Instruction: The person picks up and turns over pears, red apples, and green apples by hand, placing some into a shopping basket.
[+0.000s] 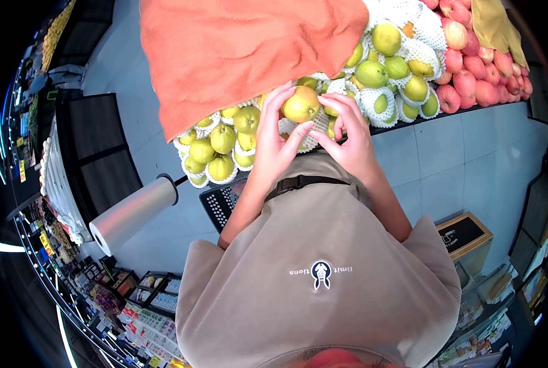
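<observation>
Both hands are around a yellow-orange pear (301, 104) above the front of the fruit pile. My left hand (277, 126) curves along its left side, fingers at the upper edge and thumb low. On the other side, the fingertips of my right hand (350, 132) are bent in against the fruit, with the thumb below it. Just under the pear, between the thumbs, part of a white foam net shows. Green pears (222, 139) in foam nets lie left of my left hand, and more green pears (372, 73) lie beyond my right hand.
An orange cloth (249, 55) covers much of the pile. Red apples (470, 80) are heaped at the right, partly under a mustard cloth (498, 24). A roll of plastic bags (136, 211) juts out at the left. A wooden-framed box (467, 242) stands at lower right.
</observation>
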A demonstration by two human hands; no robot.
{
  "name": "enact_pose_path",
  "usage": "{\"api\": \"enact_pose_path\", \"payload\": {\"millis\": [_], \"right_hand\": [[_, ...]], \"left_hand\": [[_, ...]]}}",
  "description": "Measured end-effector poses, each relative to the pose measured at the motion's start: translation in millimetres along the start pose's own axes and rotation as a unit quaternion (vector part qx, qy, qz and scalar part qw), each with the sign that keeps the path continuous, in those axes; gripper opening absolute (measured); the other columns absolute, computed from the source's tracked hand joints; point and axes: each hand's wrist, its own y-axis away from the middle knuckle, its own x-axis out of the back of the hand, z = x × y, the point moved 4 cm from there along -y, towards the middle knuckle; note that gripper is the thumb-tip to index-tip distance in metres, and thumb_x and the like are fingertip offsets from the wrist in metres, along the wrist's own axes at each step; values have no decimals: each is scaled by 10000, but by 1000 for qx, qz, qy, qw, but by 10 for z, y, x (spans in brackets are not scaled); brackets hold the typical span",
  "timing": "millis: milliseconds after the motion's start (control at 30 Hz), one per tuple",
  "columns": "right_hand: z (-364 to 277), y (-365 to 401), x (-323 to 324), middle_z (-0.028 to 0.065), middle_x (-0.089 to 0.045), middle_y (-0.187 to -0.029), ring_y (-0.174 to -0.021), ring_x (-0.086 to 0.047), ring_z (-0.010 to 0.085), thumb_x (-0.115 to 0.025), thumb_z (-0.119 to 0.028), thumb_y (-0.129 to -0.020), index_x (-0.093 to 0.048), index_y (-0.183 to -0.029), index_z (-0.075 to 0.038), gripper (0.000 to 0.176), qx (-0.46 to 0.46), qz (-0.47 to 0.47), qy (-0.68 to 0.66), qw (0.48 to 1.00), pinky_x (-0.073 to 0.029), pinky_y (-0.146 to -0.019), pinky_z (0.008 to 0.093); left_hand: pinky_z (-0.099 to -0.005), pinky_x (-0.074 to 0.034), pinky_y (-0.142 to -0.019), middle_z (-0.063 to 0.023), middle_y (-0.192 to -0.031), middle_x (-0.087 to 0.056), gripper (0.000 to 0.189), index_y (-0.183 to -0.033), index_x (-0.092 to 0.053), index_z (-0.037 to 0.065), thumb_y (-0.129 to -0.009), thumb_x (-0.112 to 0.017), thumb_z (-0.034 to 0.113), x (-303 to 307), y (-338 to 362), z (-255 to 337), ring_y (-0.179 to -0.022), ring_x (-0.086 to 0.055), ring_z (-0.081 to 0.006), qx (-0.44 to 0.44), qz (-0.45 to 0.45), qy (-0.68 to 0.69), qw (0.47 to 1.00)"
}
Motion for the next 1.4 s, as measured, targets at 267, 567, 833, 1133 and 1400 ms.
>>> {"api": "enact_pose_path", "payload": {"millis": [267, 567, 833, 1133, 1400], "right_hand": [[189, 190, 369, 42, -605, -1134, -537, -411, 72, -734, -31, -802, -663, -1145, -81, 354, -75, 67, 10, 995, -389, -504, 237], [236, 107, 766, 49, -595, -1149, -556, -485, 117, -727, -83, -824, -658, -1144, -105, 329, -102, 135, 65, 983, -445, -540, 263], [445, -327, 773, 124, -560, -1112, -797, -663, 361, -723, -412, -836, -494, -1332, -119, 620, -57, 83, 319, 942, -538, -655, 449], [564, -491, 841, 111, -561, -973, -747, -647, 348, -810, -333, -750, -600, -1176, -132, 516, -43, 84, 290, 952, -512, -601, 449], [434, -481, 967, 42, -579, -1093, -778, -631, 71, -769, -39, -812, -542, -1261, -46, 503, -124, -29, -301, 945, -478, -631, 195]], "left_hand": [[-417, -454, -1006, -194, -1371, -468, 434, -1274, -611, 68, -850, -686, 12, -311, -123, -182, -1220, -527, -362, -41, -26, -165, 985], [-426, -397, -1047, -180, -1356, -474, 465, -1285, -597, 76, -836, -714, 70, -391, -39, -59, -1262, -455, -347, -49, 33, -280, 958], [-438, -343, -1067, -153, -1309, -526, 446, -1250, -587, 51, -823, -714, 64, -480, 10, 92, -1232, -484, -333, -29, 94, -272, 957], [-395, -463, -942, -173, -1164, -599, 340, -1125, -605, 18, -806, -700, -49, -745, 41, 238, -1067, -595, -310, -113, 157, -229, 954], [-311, -486, -822, -121, -1235, -553, 417, -1365, -413, 4, -1026, -521, 223, -955, -8, 76, -930, -591, -175, 134, 95, 291, 942]]}}
